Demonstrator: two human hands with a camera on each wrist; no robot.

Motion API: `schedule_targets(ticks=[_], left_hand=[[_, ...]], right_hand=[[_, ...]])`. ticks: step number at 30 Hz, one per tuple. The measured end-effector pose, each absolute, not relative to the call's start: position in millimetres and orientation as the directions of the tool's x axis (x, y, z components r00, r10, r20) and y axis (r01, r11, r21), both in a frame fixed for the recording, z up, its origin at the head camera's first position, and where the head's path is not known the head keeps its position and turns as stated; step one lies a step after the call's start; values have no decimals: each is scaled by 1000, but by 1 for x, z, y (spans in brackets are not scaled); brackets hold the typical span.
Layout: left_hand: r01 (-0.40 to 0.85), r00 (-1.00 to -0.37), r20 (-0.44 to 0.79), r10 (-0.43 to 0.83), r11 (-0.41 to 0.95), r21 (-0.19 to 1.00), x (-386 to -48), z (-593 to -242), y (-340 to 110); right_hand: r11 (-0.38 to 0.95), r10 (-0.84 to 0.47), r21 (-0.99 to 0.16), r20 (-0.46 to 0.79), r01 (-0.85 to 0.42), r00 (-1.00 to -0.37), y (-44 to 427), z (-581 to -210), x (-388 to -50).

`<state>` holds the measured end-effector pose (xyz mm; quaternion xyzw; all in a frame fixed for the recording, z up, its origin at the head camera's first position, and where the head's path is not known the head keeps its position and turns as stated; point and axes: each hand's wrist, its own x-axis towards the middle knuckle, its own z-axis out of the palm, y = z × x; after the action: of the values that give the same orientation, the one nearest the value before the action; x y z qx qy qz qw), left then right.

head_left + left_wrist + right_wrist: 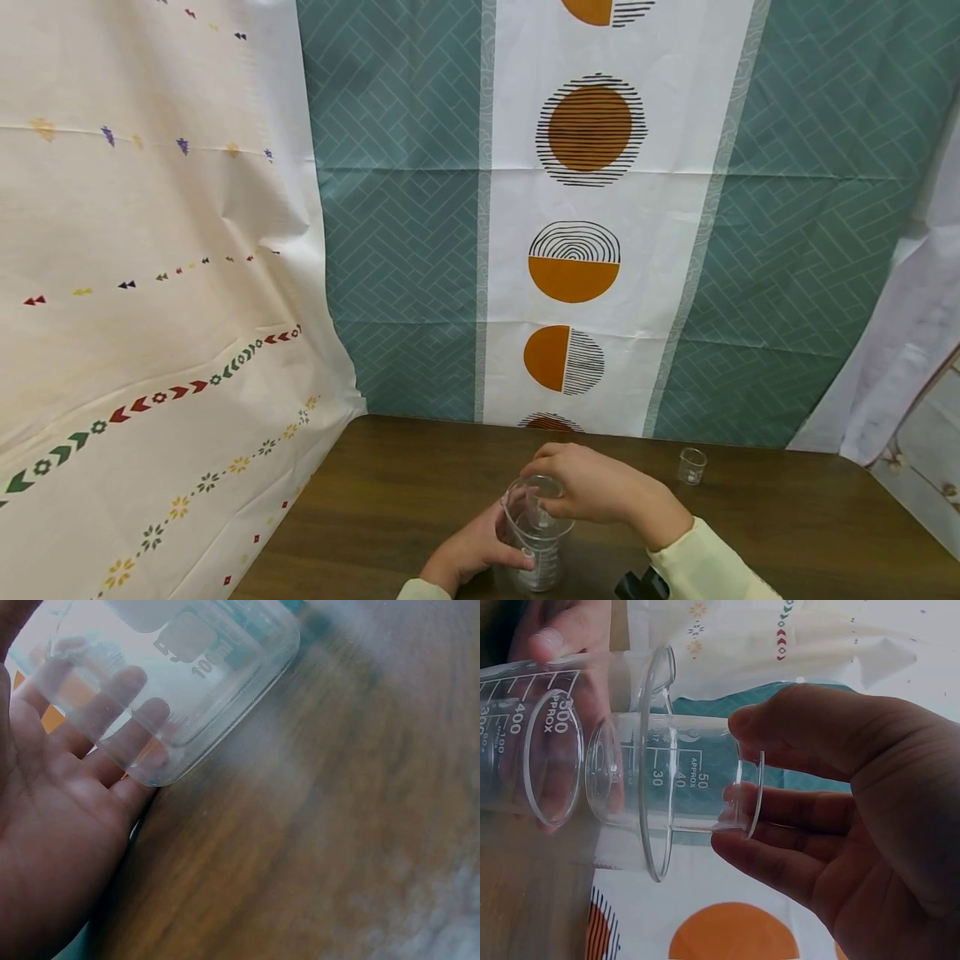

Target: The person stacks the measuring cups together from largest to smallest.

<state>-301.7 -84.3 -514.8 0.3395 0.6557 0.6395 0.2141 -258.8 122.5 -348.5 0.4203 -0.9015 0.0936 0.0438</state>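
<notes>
The nesting of the glass beakers was, in my judgement, partly complete: the inner beaker was already sitting low inside the large beaker, while the held beaker was only part of the way in, its base below the rim of the large beaker and its upper part outside. If the beakers were being put together, what remained was to set this one down and then to bring the lone beaker, which stood upright on the table, well apart from the large beaker, to its right and behind it. From this one moment I could not tell whether the held beaker was going in or coming out. The right hand, just above the mouth of the large beaker, was grasping the held beaker near its rim, with the thumb on one side and fingers on the other. The left hand was wrapped around the side of the large beaker, thumb on the near side. Whether the held beaker touched the inner beaker I could not tell.
</notes>
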Motion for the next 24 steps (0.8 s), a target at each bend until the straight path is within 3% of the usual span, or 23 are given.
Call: schedule_targets(ticks=[24], left_hand=[[167, -669, 157, 726, -59, 984, -303, -515, -84]], right_hand=[[615, -762, -179, 118, -768, -637, 120, -359, -263]])
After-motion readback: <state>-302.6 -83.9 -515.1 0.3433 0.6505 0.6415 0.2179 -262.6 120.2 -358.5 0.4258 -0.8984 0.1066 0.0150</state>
